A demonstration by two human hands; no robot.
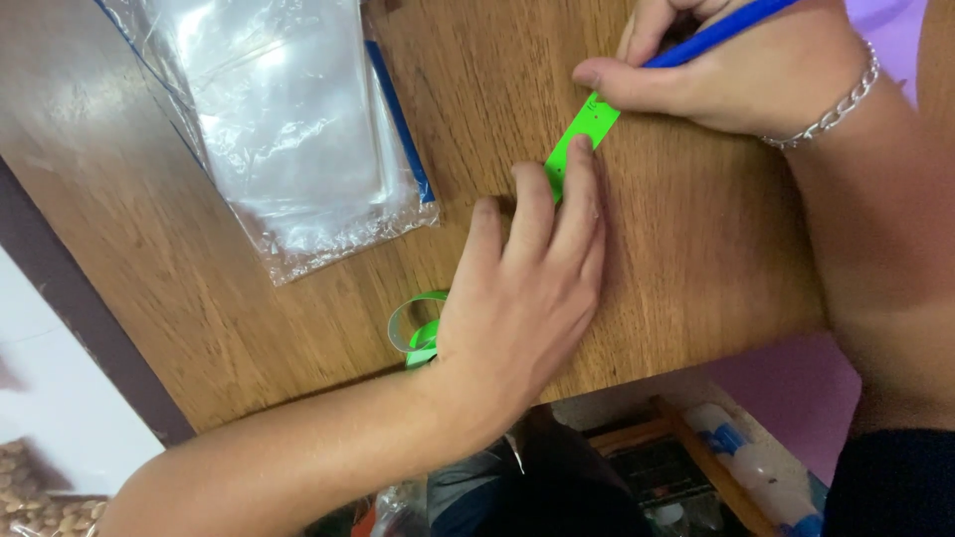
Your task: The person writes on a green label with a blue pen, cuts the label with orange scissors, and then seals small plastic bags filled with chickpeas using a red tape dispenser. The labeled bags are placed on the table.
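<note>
Hands on green strip (582, 134), wooden desk (298, 288).
L hand (527, 288) flat, fingers pinning strip; R hand (741, 75) closed round blue pen (716, 35) at strip's far end.

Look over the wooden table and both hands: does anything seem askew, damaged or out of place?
Little stands out. The green strip lies flat under the left hand, but its far end curls loose at the table edge. The right hand holds a blue pen. The clear plastic bags lie crumpled and skewed.

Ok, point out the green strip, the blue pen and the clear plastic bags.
green strip (582, 131), head view, flat middle between the hands
blue pen (711, 36), head view, barrel
clear plastic bags (288, 129), head view, middle of top bag
</note>
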